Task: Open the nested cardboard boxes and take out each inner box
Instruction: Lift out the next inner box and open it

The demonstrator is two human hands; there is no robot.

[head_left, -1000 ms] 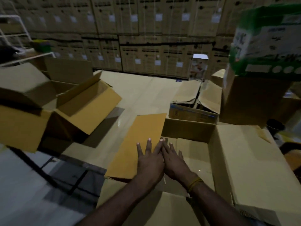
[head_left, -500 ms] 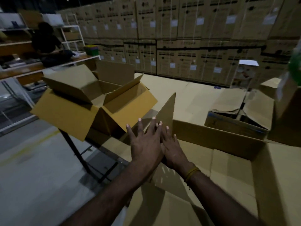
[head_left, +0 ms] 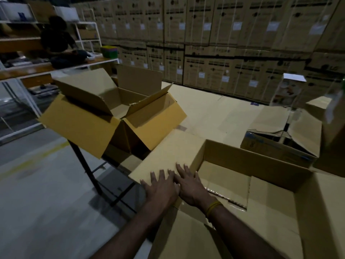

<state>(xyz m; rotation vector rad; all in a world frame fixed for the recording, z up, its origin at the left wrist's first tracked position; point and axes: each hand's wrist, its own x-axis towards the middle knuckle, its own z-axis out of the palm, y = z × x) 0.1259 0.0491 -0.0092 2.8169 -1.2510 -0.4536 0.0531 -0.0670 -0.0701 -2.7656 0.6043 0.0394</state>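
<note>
Both hands flat on a box flap
Left hand [head_left: 162, 187] and right hand [head_left: 192, 186], fingers straight, press the left flap [head_left: 168, 154] of the near open cardboard box [head_left: 261, 161]; second open box [head_left: 113, 116] sits on the table beyond

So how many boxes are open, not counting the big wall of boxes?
3. One open box sits on the stand at left, the big box is under the hands in front, and a blue-printed box stands behind at right. More may be hidden.
</note>
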